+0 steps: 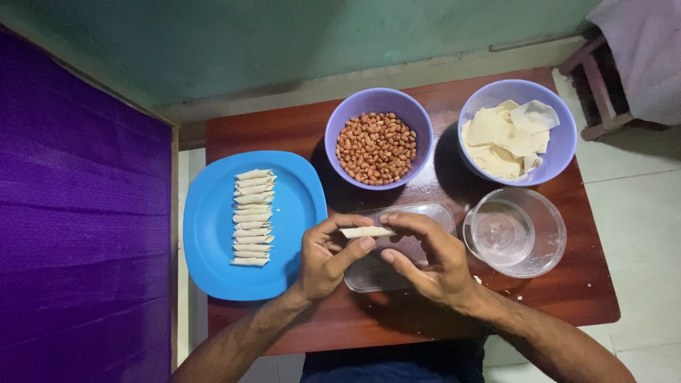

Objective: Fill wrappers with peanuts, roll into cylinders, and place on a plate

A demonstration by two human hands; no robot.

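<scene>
Both hands hold one small rolled dough wrapper point(366, 232) above a clear plastic tray point(433, 213). My left hand point(325, 257) pinches its left end with thumb and fingers. My right hand point(431, 257) grips its right end. To the left, a blue plate point(213, 227) carries a column of several finished rolls point(252, 217). Behind the hands stands a purple bowl of peanuts point(377, 147). A second purple bowl point(560, 135) at the back right holds flat dough sheets point(505, 136).
A clear glass bowl point(516, 232) with a little water sits right of the tray. The small brown wooden table point(567, 291) stands against a green wall, with a purple cloth at left and a wooden stool point(599, 85) at the far right.
</scene>
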